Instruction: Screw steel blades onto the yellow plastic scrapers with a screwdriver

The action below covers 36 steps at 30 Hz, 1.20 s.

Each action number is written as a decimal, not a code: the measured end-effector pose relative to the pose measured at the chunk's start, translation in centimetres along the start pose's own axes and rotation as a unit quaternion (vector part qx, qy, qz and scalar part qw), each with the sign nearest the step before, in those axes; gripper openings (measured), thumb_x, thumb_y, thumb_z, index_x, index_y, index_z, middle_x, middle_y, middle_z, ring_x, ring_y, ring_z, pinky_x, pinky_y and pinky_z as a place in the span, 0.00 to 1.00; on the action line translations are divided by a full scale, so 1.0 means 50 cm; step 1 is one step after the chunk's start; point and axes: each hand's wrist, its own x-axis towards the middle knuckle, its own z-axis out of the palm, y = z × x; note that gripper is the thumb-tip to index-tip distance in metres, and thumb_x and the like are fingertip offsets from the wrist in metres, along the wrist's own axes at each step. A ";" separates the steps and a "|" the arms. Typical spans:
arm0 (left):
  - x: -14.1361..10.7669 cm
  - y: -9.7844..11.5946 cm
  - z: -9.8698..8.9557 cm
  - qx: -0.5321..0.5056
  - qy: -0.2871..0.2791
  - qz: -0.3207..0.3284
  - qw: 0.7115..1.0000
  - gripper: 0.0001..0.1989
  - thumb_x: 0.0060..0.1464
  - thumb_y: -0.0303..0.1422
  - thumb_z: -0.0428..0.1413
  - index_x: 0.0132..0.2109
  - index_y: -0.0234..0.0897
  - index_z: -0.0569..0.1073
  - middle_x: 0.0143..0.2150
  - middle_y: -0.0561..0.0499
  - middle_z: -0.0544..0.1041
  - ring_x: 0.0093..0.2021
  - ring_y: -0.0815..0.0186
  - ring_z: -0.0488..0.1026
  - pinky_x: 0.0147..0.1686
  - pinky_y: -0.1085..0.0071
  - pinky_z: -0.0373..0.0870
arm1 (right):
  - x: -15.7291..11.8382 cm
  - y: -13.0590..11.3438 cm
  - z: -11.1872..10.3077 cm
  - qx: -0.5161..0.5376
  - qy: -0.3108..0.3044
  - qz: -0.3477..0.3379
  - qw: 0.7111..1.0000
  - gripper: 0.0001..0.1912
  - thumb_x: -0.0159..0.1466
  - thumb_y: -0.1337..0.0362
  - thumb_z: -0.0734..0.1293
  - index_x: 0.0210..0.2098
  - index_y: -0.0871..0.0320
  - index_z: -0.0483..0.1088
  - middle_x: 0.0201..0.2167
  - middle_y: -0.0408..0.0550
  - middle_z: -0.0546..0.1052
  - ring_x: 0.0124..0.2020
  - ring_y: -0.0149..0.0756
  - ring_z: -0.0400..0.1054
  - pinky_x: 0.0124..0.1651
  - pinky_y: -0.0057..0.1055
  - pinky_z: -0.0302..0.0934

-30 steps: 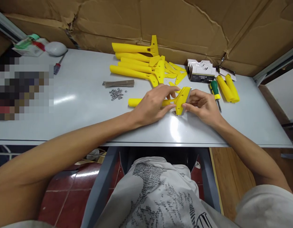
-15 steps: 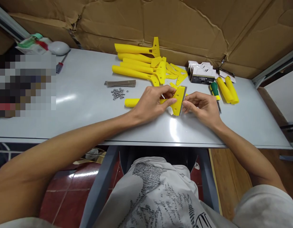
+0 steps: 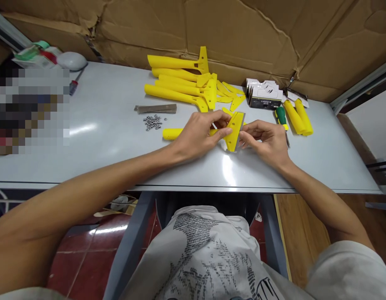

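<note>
A yellow scraper (image 3: 234, 131) is held low over the table, its handle pointing left and its wide head to the right. My left hand (image 3: 203, 132) is closed round the neck of the scraper, thumb on the head. Along the head's right edge runs a thin grey metal blade (image 3: 242, 125). The fingertips of my right hand (image 3: 267, 141) are pinched at this blade's edge. Something small and whitish, too unclear to name, shows beneath the head.
Behind lie several yellow scraper handles (image 3: 174, 62), small yellow plates (image 3: 236, 102) and boxes (image 3: 265, 98). Grey blades (image 3: 157, 108) and screws (image 3: 152, 122) are left of my hands. A green screwdriver (image 3: 281, 116) and yellow tubes (image 3: 294, 117) lie right.
The whole view has shifted slightly, moving the table and things a little left. Both hands keep nearly the same hold on the scraper and its blade.
</note>
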 end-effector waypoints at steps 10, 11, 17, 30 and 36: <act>-0.002 -0.002 0.000 -0.023 -0.010 0.003 1.000 0.20 0.69 0.48 0.65 0.55 0.37 0.83 0.51 0.44 0.89 0.47 0.59 0.87 0.54 0.63 0.84 | -0.012 -0.002 0.012 0.018 0.030 0.004 0.999 0.17 0.63 0.50 0.87 0.37 0.54 0.84 0.27 0.41 0.87 0.25 0.36 0.84 0.31 0.31 0.83; -0.003 -0.002 0.000 -0.022 -0.010 0.001 1.000 0.19 0.69 0.47 0.64 0.55 0.36 0.82 0.50 0.45 0.89 0.47 0.60 0.86 0.54 0.63 0.84 | -0.013 -0.003 0.012 0.016 0.033 0.007 0.999 0.18 0.63 0.49 0.87 0.37 0.54 0.84 0.27 0.41 0.87 0.25 0.37 0.84 0.31 0.32 0.83; -0.006 -0.003 0.002 0.000 -0.012 -0.004 1.000 0.16 0.69 0.44 0.63 0.53 0.38 0.83 0.50 0.45 0.89 0.47 0.59 0.86 0.54 0.61 0.85 | -0.015 0.002 0.005 0.004 0.001 0.027 1.000 0.18 0.63 0.49 0.87 0.38 0.54 0.83 0.29 0.42 0.88 0.27 0.40 0.86 0.33 0.34 0.85; -0.011 0.002 0.008 0.049 0.000 0.000 0.999 0.17 0.66 0.43 0.63 0.57 0.39 0.81 0.49 0.47 0.88 0.46 0.59 0.85 0.56 0.60 0.85 | -0.016 -0.006 0.013 0.009 0.008 0.020 1.000 0.18 0.64 0.51 0.87 0.40 0.58 0.85 0.31 0.44 0.89 0.29 0.37 0.87 0.37 0.30 0.86; 0.001 -0.001 -0.011 0.005 -0.010 -0.025 1.000 0.22 0.66 0.52 0.68 0.54 0.39 0.83 0.47 0.46 0.89 0.45 0.58 0.87 0.51 0.62 0.86 | -0.006 -0.005 -0.002 0.047 -0.036 0.050 0.997 0.24 0.59 0.46 0.89 0.42 0.56 0.87 0.32 0.45 0.90 0.30 0.38 0.87 0.35 0.30 0.85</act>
